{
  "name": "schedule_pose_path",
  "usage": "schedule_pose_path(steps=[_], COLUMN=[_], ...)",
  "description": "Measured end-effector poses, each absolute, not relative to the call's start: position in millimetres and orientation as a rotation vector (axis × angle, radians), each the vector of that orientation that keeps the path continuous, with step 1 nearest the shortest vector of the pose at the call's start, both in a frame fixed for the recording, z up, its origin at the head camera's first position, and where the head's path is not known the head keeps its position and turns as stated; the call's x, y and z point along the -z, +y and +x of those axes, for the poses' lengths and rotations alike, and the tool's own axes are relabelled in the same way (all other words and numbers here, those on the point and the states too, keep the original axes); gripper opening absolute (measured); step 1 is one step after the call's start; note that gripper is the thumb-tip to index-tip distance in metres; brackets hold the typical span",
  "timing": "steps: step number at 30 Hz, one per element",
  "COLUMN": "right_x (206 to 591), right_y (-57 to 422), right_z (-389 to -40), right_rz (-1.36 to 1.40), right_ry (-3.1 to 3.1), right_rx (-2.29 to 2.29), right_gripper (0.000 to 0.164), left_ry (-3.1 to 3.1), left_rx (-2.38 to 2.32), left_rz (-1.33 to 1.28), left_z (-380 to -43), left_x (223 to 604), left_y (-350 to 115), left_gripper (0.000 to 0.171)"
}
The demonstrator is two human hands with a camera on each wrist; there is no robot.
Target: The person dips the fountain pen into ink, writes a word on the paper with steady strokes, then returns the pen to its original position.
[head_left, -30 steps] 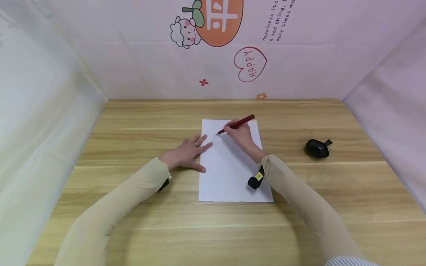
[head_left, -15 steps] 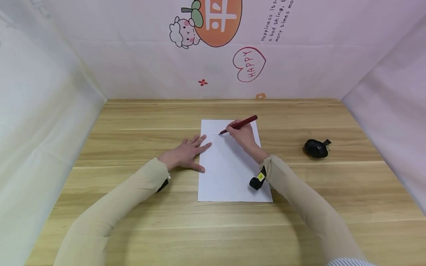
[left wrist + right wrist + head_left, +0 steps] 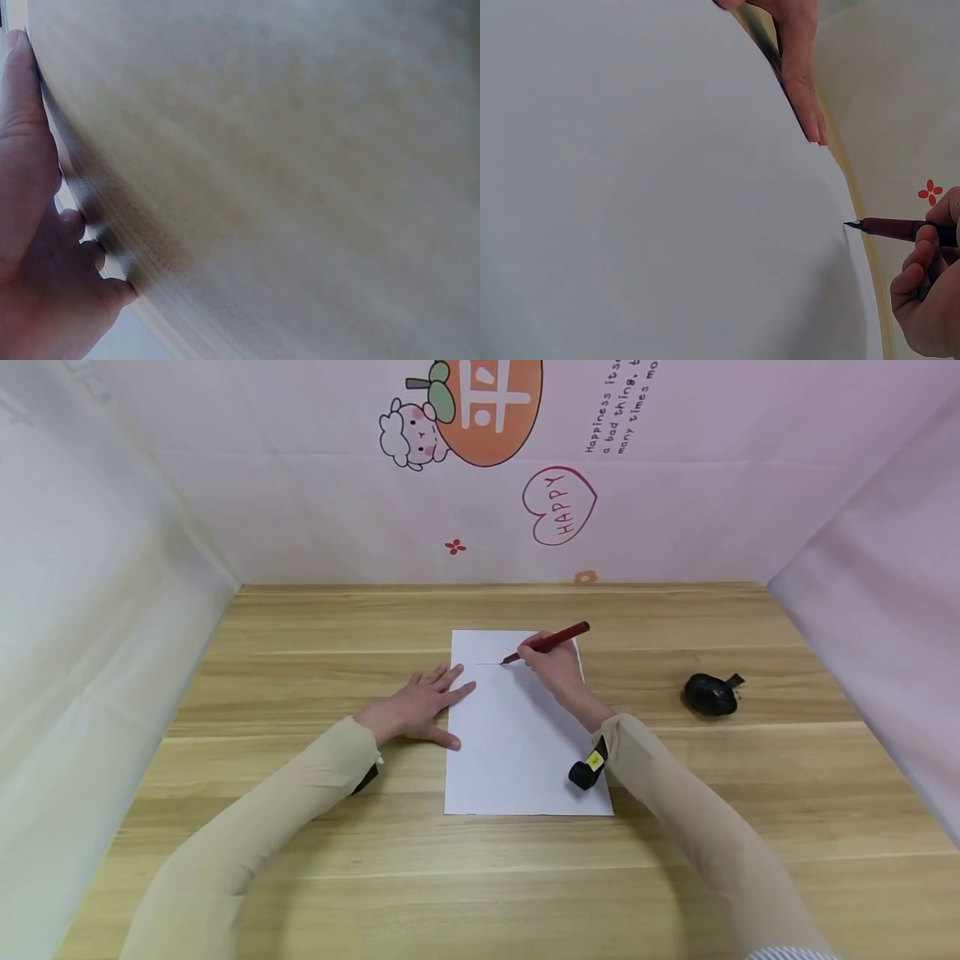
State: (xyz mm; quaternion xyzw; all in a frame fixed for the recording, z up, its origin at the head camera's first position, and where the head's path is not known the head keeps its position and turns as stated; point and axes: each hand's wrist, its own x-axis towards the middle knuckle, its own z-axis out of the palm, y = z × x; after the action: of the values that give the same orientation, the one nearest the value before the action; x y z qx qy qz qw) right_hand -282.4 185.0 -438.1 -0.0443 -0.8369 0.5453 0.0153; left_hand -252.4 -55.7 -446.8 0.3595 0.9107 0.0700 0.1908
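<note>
A sheet of white paper [image 3: 517,735] lies on the wooden table. My right hand [image 3: 557,667] pinches a dark red fountain pen [image 3: 558,638], its back end slanting up to the right. In the right wrist view the metal nib of the fountain pen [image 3: 855,224] meets the paper. A thin straight line [image 3: 487,664] runs from the nib leftward near the sheet's top. My left hand [image 3: 417,707] rests flat with spread fingers, fingertips on the paper's left edge. The left wrist view shows the left hand [image 3: 34,202] side-on against the table.
A black rounded object with a short tab [image 3: 711,695] sits to the right on the table [image 3: 315,877]. White curtain [image 3: 315,510] with printed cartoons hangs behind the table's back edge, and more white cloth lines both sides. A small black camera [image 3: 585,775] hangs at my right wrist.
My right hand has slid a little to the right with the fountain pen, and the drawn line has grown longer. The left hand stays in place on the paper's edge.
</note>
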Motion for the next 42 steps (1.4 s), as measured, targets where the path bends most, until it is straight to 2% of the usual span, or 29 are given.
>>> schedule_pose_path(steps=[42], right_x=[435], right_y=[214], right_z=[-276], right_rz=[-0.308], right_ry=[-2.61], right_rx=[-1.693], right_gripper=[0.023], left_ry=[2.565], left_rx=[-0.226], left_rz=[1.051], left_z=[-250], left_x=[446], left_y=[-57], left_gripper=[0.098])
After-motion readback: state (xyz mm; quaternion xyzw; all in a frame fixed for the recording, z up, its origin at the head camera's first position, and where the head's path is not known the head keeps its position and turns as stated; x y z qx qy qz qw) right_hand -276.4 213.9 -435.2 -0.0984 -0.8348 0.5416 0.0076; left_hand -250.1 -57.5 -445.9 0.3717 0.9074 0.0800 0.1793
